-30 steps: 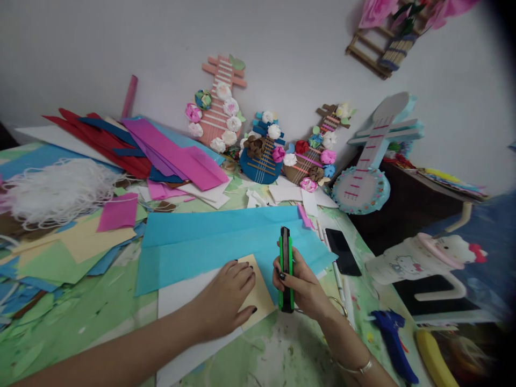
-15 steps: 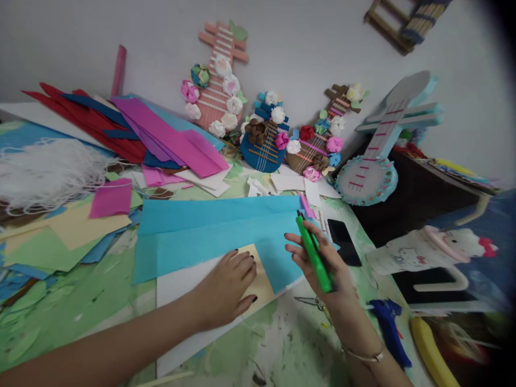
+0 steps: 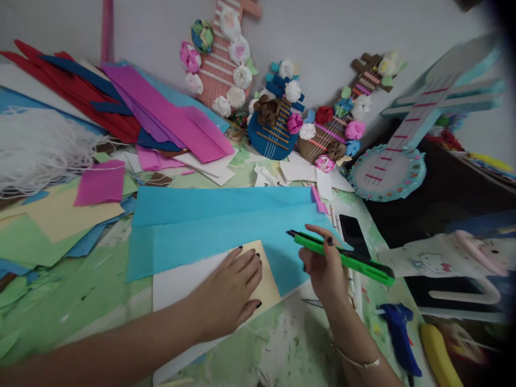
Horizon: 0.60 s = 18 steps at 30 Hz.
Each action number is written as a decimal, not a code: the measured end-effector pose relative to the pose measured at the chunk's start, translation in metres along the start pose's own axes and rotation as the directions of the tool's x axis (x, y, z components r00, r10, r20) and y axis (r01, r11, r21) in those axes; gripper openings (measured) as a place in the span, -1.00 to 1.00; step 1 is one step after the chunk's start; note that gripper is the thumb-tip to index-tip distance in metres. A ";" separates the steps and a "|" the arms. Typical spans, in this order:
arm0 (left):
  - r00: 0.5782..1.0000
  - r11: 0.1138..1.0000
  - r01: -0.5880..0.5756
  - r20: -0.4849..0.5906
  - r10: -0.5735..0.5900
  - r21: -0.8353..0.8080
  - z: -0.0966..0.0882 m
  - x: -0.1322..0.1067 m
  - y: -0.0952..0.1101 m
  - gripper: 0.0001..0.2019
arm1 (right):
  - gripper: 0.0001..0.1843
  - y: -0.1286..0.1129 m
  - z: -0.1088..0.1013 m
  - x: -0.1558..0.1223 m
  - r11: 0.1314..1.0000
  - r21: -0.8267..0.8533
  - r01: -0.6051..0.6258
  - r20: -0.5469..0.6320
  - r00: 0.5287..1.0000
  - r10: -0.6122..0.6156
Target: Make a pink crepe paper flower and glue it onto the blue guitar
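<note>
My left hand (image 3: 236, 287) lies flat with its fingers stretched over a cream square of paper (image 3: 266, 274). Under that square are a white sheet (image 3: 177, 290) and a wide blue sheet of paper (image 3: 209, 228) with a fold line along it. In my right hand (image 3: 328, 269) is a green utility knife (image 3: 350, 258), gripped between thumb and fingers above the right end of the blue sheet. Its dark tip points left, toward the cream square. Partly hidden by my right wrist, a pair of scissors (image 3: 312, 303) rests on the table.
Paper instruments with paper flowers, such as a blue one (image 3: 266, 137), lean against the wall. White string (image 3: 44, 150) and coloured paper scraps (image 3: 52, 226) fill the left side. To the right are a phone (image 3: 353, 234), a blue glue gun (image 3: 399, 336) and a tumbler (image 3: 435, 258).
The knife has swung from steeply upright to nearly level, its tip now pointing left. My left hand stays on the cream square. The view has shifted slightly.
</note>
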<state>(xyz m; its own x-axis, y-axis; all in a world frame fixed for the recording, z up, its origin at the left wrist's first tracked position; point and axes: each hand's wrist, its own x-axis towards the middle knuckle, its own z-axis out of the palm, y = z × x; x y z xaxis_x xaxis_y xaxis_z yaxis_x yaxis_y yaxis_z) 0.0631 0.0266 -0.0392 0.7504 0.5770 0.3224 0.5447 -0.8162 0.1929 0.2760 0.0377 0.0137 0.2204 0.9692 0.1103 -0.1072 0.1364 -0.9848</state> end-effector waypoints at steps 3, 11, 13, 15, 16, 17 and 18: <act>1.000 1.000 0.000 0.003 0.000 0.003 -0.002 0.000 0.000 -0.44 | -0.57 0.019 0.001 0.002 0.999 -0.043 -0.020 0.115 0.993 0.024; 0.997 0.998 0.053 0.056 -0.051 -0.031 -0.003 -0.001 -0.001 -0.47 | -0.60 0.033 0.000 0.002 0.931 -0.332 0.154 0.258 0.964 -0.068; 0.996 0.997 0.060 0.061 -0.058 -0.038 -0.003 -0.001 -0.002 -0.48 | -0.69 0.028 0.000 -0.001 0.879 -0.416 0.231 0.281 0.953 -0.117; 0.996 0.997 0.066 0.065 -0.063 -0.049 -0.004 0.000 -0.003 -0.48 | -0.76 0.022 -0.001 -0.003 0.809 -0.493 0.321 0.310 0.933 -0.181; 0.995 0.996 0.071 0.071 -0.067 -0.061 -0.004 0.000 -0.003 -0.48 | -0.79 0.020 -0.001 -0.004 0.764 -0.524 0.377 0.334 0.916 -0.224; 0.994 0.994 0.078 0.082 -0.072 -0.075 -0.004 0.000 -0.003 -0.47 | -0.81 0.019 -0.001 -0.005 0.715 -0.546 0.437 0.364 0.892 -0.268; 0.993 0.992 0.083 0.096 -0.074 -0.091 -0.003 0.001 -0.003 -0.47 | -0.83 0.018 0.000 -0.005 0.671 -0.554 0.494 0.402 0.864 -0.305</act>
<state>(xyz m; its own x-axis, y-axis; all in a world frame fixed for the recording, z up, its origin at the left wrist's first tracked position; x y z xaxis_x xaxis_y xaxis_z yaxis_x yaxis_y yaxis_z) 0.0607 0.0295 -0.0366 0.7404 0.6362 0.2169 0.5688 -0.7649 0.3022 0.2730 0.0352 -0.0050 -0.1663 0.8779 0.4490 0.5737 0.4565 -0.6801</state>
